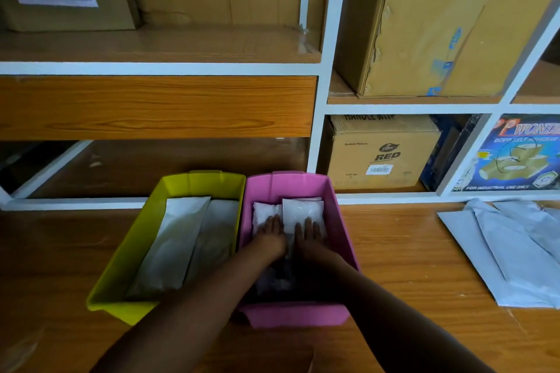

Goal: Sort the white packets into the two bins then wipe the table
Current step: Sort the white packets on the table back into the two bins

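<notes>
Two bins stand side by side on the wooden table: a yellow bin on the left and a pink bin on the right. Long white packets lie in the yellow bin. Small white packets lie in the pink bin. Both my hands reach into the pink bin. My left hand presses flat on the left small packet. With straight fingers, my right hand presses on the right small packet. More packets under my forearms are in shadow.
Grey-white mailer bags lie on the table at the right. Behind the bins rises a white shelf frame with cardboard boxes and a blue printed carton. Bare wooden table shows left of the yellow bin.
</notes>
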Demonstrator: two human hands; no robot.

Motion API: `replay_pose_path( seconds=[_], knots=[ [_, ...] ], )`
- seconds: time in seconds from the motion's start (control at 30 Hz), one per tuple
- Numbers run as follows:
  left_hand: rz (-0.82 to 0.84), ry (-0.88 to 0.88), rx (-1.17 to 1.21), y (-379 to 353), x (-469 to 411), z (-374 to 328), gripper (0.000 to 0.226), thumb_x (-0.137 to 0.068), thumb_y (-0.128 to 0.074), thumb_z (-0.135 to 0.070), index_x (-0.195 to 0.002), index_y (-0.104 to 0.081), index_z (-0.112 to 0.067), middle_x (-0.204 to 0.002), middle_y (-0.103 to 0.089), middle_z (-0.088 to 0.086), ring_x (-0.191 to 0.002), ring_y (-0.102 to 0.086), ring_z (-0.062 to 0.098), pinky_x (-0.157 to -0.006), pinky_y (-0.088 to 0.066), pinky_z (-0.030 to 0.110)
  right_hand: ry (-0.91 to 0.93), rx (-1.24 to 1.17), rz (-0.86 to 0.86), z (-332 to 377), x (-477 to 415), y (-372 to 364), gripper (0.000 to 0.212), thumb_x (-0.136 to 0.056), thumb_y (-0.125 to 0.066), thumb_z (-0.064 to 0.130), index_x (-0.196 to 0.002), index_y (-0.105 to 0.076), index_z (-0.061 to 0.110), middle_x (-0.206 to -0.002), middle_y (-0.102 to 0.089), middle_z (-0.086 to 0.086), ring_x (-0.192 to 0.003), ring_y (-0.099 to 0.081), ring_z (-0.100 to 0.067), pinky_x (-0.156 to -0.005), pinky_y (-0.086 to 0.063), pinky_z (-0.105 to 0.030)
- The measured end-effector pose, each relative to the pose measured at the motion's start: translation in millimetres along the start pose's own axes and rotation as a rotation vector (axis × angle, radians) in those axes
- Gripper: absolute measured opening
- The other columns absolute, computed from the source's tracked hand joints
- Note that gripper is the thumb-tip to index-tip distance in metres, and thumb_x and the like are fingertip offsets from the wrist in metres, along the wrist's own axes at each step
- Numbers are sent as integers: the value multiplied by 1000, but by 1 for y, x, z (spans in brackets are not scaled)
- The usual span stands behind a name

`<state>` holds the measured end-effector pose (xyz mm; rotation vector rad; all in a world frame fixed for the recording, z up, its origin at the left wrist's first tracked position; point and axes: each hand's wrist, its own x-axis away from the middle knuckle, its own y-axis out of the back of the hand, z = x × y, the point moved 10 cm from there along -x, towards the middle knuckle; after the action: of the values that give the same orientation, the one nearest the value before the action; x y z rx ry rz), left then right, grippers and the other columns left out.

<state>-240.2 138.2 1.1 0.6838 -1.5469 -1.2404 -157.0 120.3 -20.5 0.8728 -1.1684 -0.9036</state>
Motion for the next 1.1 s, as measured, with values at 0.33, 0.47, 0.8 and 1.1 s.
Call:
replay_pose_path(
  seconds=[0.33, 0.47, 0.8, 1.1],
  knots=[
    [-114, -91, 127, 50, 46, -1, 115, -76, -71, -51, -148, -1, 6, -158, -4, 23, -146, -7, 34, -117, -20, 47, -9, -111, -81, 8, 72, 70, 85, -85, -69, 29, -150, -20, 5, -153, -28, -18, -139, -33, -32, -112, -28, -34],
    [-424, -168, 290, 80, 97, -9, 85, -93, -56, -38, -152, -4, -4, -161, -1, 11, -148, -3, 22, -121, -13, 36, 80, -202, -277, 10, 124, 103, 85, -81, -73, 33, -148, -25, 13, -146, -40, -13, -131, -44, -29, -105, -39, -33],
    [-916, -310, 770, 126, 229, -104, 74, -91, -55, -37, -150, -21, -8, -158, -21, 4, -145, -20, 14, -118, -19, 27, -9, -472, -899, -59, 314, 133, 83, -84, -68, 45, -151, -25, 23, -159, -22, 3, -137, -31, -5, -104, -34, -22],
    [-804, -521, 833, 61, 278, -290, 69, -93, -48, -44, -147, -31, -6, -157, -25, 5, -145, -21, 12, -117, -24, 26, -66, -624, -1073, -165, 469, 55, 74, -85, -64, 50, -148, -33, 25, -152, -37, 5, -140, -34, -7, -104, -45, -40]
  ],
)
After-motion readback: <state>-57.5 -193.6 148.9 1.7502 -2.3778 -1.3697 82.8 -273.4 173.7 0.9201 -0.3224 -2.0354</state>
